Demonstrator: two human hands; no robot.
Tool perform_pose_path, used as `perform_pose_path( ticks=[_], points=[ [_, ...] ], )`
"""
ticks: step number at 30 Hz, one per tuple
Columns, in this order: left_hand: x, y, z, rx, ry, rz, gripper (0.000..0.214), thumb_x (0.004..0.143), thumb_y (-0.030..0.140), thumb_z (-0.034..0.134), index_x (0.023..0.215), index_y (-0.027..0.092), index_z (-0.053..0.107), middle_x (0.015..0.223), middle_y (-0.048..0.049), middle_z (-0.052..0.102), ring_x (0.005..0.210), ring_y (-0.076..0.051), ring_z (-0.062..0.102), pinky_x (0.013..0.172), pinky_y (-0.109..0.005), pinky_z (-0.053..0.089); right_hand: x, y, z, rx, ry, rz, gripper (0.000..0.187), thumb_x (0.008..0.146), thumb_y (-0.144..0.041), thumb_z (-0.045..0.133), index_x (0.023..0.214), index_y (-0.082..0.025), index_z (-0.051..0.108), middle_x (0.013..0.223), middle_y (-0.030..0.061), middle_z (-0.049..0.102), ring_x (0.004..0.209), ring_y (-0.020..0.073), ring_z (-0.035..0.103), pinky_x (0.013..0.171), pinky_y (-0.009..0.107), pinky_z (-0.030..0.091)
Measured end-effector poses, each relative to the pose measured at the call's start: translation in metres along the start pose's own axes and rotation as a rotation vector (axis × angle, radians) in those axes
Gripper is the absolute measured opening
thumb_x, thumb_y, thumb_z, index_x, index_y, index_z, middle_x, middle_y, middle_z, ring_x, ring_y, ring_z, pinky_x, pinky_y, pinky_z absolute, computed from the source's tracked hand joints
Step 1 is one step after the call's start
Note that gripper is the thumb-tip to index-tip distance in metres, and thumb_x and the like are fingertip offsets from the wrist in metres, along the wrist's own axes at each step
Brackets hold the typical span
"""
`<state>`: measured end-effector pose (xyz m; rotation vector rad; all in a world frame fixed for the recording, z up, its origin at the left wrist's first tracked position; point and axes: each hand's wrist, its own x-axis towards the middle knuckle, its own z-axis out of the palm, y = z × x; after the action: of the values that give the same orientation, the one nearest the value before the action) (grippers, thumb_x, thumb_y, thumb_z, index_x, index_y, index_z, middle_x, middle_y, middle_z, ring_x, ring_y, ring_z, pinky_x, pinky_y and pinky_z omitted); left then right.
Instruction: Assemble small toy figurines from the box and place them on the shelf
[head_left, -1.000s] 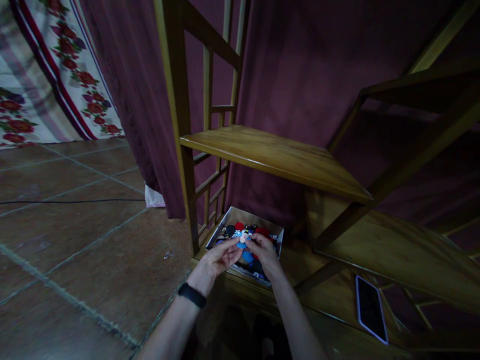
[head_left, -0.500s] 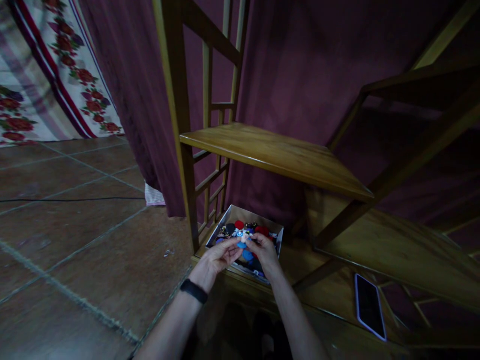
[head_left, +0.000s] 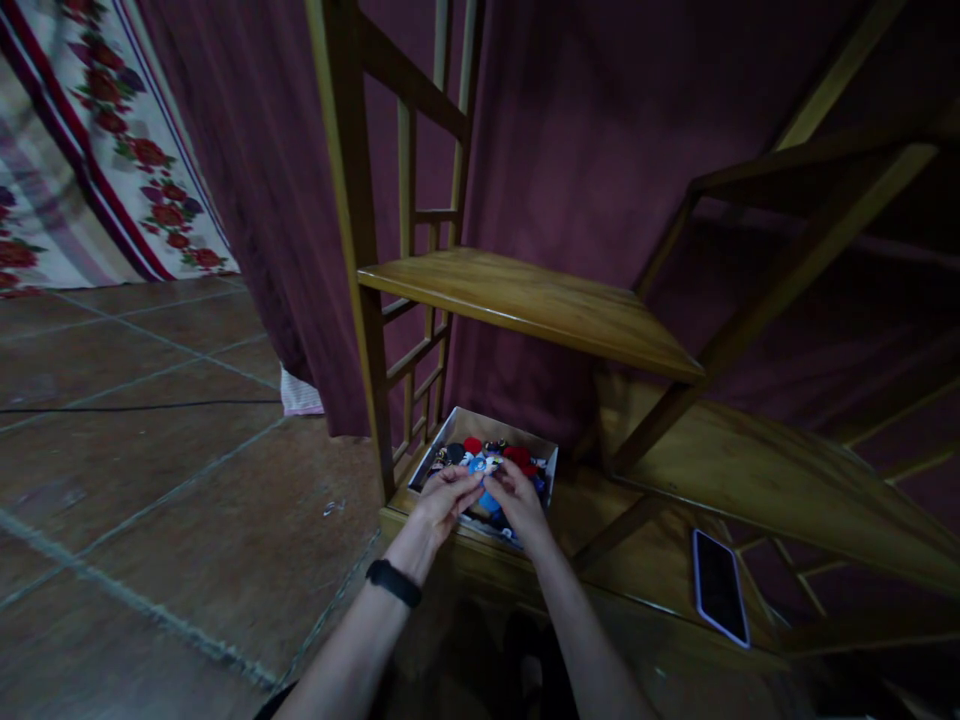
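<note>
My left hand (head_left: 448,495) and my right hand (head_left: 517,497) meet above an open white box (head_left: 541,440) on the bottom shelf. Between their fingertips is a small blue and white figure (head_left: 484,466), too small to make out exactly. The fingers of both hands are closed around it from either side. Below and behind lie several small colourful items in the box, among them a red piece (head_left: 472,445) and a dark round piece (head_left: 455,453). My hands hide part of the box's front. A black band (head_left: 394,582) circles my left wrist.
A wooden shelf board (head_left: 525,305) juts out above the box, with a wooden upright (head_left: 367,350) to its left. A phone (head_left: 720,588) lies on the low shelf at right. Purple curtain (head_left: 555,150) hangs behind. A dark cable (head_left: 142,407) crosses the tiled floor at left.
The small figure has been turned between my fingers, and its pale part now sits differently. My fingertips have come slightly closer together. The whole view has shifted a little.
</note>
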<state>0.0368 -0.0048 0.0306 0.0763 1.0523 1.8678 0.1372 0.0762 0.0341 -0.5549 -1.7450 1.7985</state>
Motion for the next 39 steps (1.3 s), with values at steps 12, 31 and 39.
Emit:
perform_pose_path(
  ticks=[12,31,39],
  points=[
    [-0.035,-0.003,-0.001,0.125,-0.153,0.256,0.029,0.062,0.020,0.074,0.087,0.011,0.063,0.082,-0.0064,0.066,0.074,-0.014,0.062,0.072,-0.025,0.051,-0.027,-0.010,-0.009,-0.066,0.008,-0.141,0.038,0.073,-0.034,0.060,0.110,-0.024,0.058,0.105,0.0022,0.063,0.093,0.0196,0.058,0.085,0.034,0.045],
    [-0.112,-0.043,-0.006,0.031,-0.088,-0.172,0.022,0.070,0.008,0.065,0.091,0.011,0.058,0.072,-0.0082,0.066,0.059,-0.013,0.064,0.059,-0.021,0.053,-0.115,0.001,-0.023,-0.032,0.089,0.063,0.031,0.067,-0.045,0.062,0.083,-0.018,0.066,0.073,0.0023,0.064,0.059,0.0149,0.057,0.056,0.027,0.048],
    [-0.143,-0.067,-0.006,0.000,-0.095,-0.222,0.018,0.070,0.007,0.064,0.086,0.011,0.057,0.073,-0.0088,0.066,0.062,-0.015,0.065,0.061,-0.022,0.053,-0.151,0.009,-0.027,0.117,0.183,0.160,0.040,0.057,-0.050,0.068,0.079,-0.017,0.067,0.058,-0.0001,0.060,0.051,0.0124,0.053,0.049,0.024,0.045]
  ],
)
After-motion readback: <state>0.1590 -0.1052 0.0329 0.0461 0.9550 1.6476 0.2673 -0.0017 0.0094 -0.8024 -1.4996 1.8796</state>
